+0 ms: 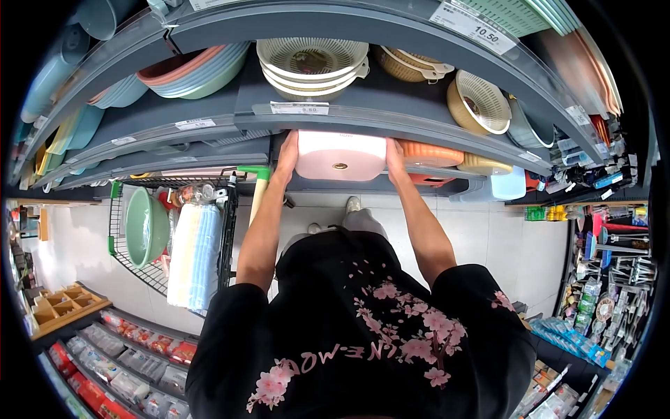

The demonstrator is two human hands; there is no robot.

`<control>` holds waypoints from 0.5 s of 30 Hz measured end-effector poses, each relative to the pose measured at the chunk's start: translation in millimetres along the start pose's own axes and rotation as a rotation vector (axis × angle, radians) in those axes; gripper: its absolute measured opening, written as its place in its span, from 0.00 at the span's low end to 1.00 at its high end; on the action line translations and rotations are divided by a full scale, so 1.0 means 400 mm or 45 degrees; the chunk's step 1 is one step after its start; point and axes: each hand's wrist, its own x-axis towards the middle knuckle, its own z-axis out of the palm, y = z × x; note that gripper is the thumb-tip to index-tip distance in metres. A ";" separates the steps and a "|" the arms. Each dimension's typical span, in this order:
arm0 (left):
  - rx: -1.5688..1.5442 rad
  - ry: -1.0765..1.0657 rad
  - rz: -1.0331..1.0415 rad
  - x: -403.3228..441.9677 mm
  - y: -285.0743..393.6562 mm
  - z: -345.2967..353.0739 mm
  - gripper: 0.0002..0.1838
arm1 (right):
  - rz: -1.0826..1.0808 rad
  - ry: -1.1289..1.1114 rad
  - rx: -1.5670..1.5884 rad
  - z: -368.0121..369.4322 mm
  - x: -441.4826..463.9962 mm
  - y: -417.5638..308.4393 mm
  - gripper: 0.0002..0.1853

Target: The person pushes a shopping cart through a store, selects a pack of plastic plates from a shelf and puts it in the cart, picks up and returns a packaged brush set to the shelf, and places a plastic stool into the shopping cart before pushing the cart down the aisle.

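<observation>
A pale pink plastic tub or box (340, 152) with rounded corners and a small gold oval mark sits at the front of a lower shelf, partly under the shelf edge above. My left hand (286, 156) grips its left side. On the opposite side my right hand (395, 159) is closed against the wall of it. The fingertips of both hands are partly hidden. Just right of my right hand are an orange ribbed basin (431, 154) and a yellow one (484, 165).
A shopping cart (114, 230) at the left holds a green basin (145, 227) and a striped bundle (192, 255). White colanders (313, 59) and stacked basins (199, 70) fill the shelf above. Its grey edge (419, 126) overhangs my hands. Hanging goods (607, 279) line the right.
</observation>
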 end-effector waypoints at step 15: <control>-0.421 0.172 0.053 -0.149 -0.028 0.025 0.30 | -0.009 0.083 0.150 -0.009 -0.171 -0.060 0.36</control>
